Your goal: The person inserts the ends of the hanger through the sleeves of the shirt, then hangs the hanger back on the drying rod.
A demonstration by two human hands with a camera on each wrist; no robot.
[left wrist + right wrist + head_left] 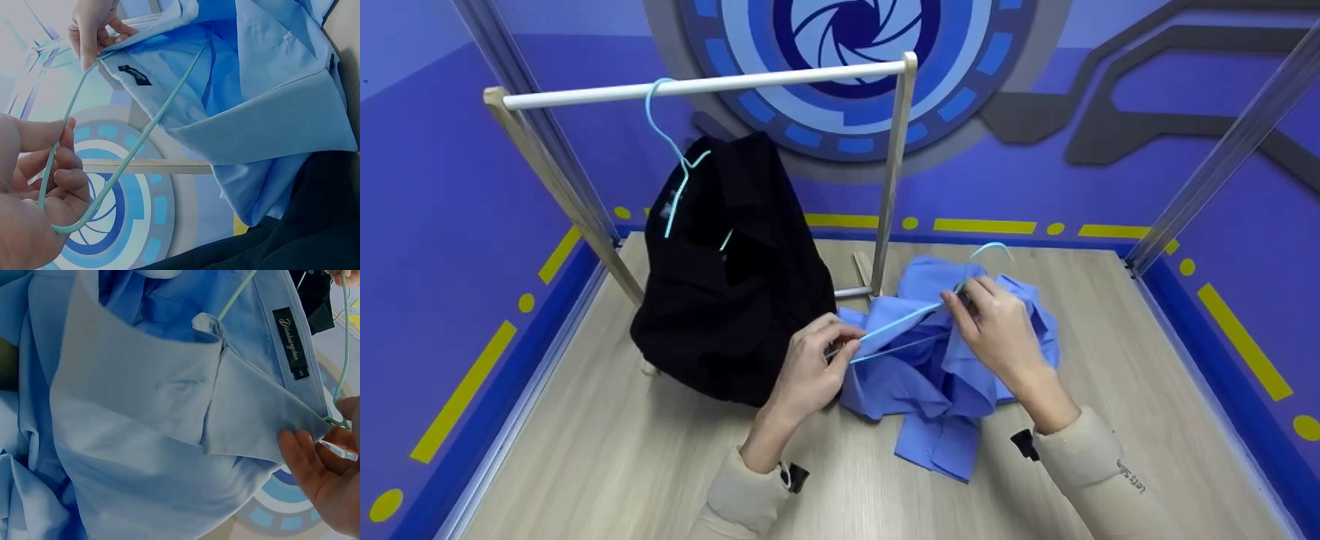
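Note:
A mint-green wire hanger (898, 325) lies partly inside a light blue shirt (885, 390), its hook pointing to the back. My left hand (812, 365) pinches the hanger's near end, which sticks out of the shirt's opening. With thumb and fingers, my right hand (1001, 326) holds the hanger near the base of its hook, together with the shirt's collar edge. In the right wrist view the collar (253, 405) reaches those fingertips, and a black label (291, 343) shows inside the neck. The hanger's far end is hidden in the cloth.
A garment rack with a white bar (780, 77) and wooden posts stands at the back left. From it hangs a black garment (720, 315) on another mint hanger (660, 127), close to my left hand. Blue printed walls (1110, 187) enclose the wooden table (615, 465).

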